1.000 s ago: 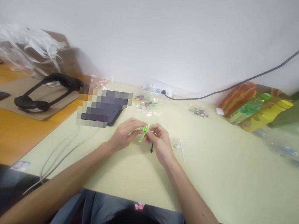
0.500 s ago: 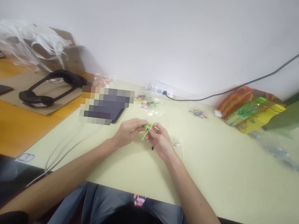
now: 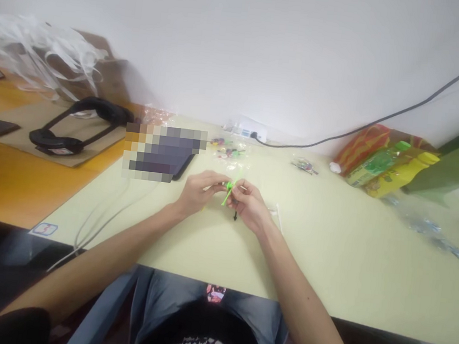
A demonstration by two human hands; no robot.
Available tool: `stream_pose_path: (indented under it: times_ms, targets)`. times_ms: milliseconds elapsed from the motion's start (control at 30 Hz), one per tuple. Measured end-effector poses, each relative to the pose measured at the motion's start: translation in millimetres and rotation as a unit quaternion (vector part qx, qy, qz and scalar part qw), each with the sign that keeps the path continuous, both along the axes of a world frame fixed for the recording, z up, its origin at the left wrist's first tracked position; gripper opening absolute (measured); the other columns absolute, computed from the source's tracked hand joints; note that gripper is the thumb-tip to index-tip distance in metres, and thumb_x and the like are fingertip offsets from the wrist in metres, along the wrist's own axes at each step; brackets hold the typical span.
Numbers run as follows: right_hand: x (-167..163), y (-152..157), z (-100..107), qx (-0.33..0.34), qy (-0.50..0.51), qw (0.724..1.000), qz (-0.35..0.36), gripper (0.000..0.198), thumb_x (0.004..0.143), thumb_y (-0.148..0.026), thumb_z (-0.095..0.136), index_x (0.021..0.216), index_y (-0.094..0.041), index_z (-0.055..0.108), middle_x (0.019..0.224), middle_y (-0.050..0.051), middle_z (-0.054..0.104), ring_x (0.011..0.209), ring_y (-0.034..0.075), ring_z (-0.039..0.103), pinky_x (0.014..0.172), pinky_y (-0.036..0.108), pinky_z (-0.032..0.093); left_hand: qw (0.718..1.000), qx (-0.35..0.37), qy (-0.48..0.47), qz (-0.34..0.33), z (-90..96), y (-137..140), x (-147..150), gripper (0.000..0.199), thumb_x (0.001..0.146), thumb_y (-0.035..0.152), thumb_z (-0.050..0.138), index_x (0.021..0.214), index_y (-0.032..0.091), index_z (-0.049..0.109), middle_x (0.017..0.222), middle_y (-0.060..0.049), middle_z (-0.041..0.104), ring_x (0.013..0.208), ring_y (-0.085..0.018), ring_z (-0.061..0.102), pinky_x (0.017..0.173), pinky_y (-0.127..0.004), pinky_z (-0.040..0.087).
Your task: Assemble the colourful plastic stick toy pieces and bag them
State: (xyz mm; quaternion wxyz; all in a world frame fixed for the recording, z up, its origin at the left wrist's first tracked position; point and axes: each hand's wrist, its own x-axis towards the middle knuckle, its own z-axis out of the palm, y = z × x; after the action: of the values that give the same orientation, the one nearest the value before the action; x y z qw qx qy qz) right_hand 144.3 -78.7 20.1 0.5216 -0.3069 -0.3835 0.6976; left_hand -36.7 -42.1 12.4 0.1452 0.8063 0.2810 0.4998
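Both hands meet above the pale table (image 3: 212, 250), fingers curled around a small bright green plastic piece (image 3: 228, 193) with a thin long bar. My left hand (image 3: 199, 190) pinches it from the left, and my right hand (image 3: 249, 203) grips it from the right. A small black tip (image 3: 235, 216) pokes out below the right fingers; whether it joins the green piece is hidden. Just right of my right hand lies a thin white plastic piece (image 3: 279, 219), partly covered by the hand.
Small coloured parts in clear bags (image 3: 229, 151) lie behind the hands, beside a dark tablet-like item (image 3: 165, 156), partly pixelated. Bottles (image 3: 403, 175) and a red-yellow bag stand right. A black headset-like device (image 3: 81, 125) rests on cardboard at left. Cables cross the left corner.
The whole view has shifted slightly, so the table and objects sit higher. Both hands keep hold of the green piece, which has tilted or turned a little between the fingers.
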Motion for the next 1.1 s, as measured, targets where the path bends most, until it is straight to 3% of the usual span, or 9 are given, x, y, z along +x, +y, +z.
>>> stream_pose_path:
  times_ms: [367,867,1100]
  targets:
    - [2.1,1.6,-1.5,-0.013,0.005,1.000,0.011,0.042,0.067,-0.043,0.092,0.071,-0.020,0.056,0.061,-0.004,0.059,0.057,0.011,0.057,0.057,0.023,0.045,1.000,-0.002,-0.015,-0.005,-4.4,0.8,1.8,0.016,0.096,0.032,0.067,0.106,0.024,0.077,0.091,-0.006,0.076,0.080,-0.018,0.067,0.074,-0.030,0.052]
    - [2.0,4.0,-5.0,-0.024,0.020,0.999,0.010,0.043,0.063,-0.040,0.094,0.069,-0.020,0.056,0.062,-0.004,0.059,0.056,0.010,0.054,0.057,0.024,0.045,1.000,0.007,-0.015,-0.013,-6.3,0.2,2.2,0.015,0.096,0.031,0.068,0.106,0.025,0.076,0.095,-0.005,0.078,0.084,-0.018,0.069,0.077,-0.033,0.055]
    - [2.3,1.4,0.4,0.003,0.008,1.000,0.013,0.040,0.070,-0.043,0.091,0.072,-0.020,0.058,0.064,-0.003,0.060,0.059,0.011,0.055,0.059,0.025,0.045,0.998,0.059,0.006,-0.005,-4.2,2.8,-1.5,0.018,0.095,0.027,0.069,0.112,0.025,0.073,0.100,-0.006,0.077,0.090,-0.020,0.070,0.083,-0.036,0.056]
